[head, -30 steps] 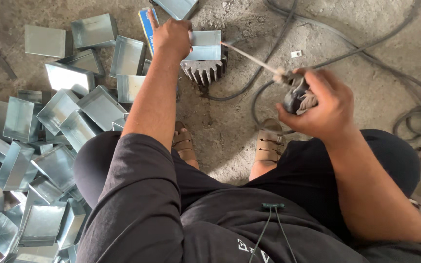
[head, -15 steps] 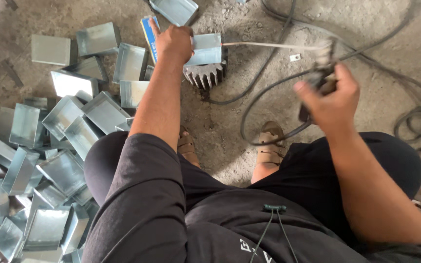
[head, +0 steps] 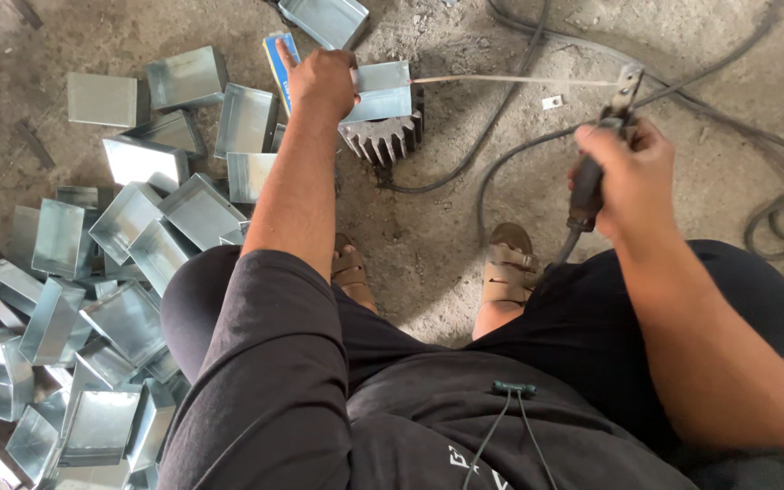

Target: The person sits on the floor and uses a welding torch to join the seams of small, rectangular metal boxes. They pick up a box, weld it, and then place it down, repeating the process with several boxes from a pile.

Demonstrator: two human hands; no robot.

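Observation:
My left hand (head: 321, 83) presses down on a folded sheet-metal box (head: 381, 91) that rests on a toothed steel gear (head: 387, 136) on the floor. My right hand (head: 621, 172) grips a welding electrode holder (head: 593, 172) with a black handle. A thin welding rod (head: 514, 81) runs from the holder's jaw leftward, and its tip meets the right edge of the box. A black cable (head: 563, 249) drops from the handle past my right foot.
Several shiny metal boxes (head: 129, 272) lie heaped on the concrete floor at the left. Another open box (head: 324, 18) sits at the top. Black cables (head: 773, 172) loop across the floor on the right. My sandalled feet (head: 510, 263) rest below the gear.
My right hand has lifted and swung rightward with the holder, so the rod now lies nearly level with its tip at the box edge. My left hand has stayed on the box.

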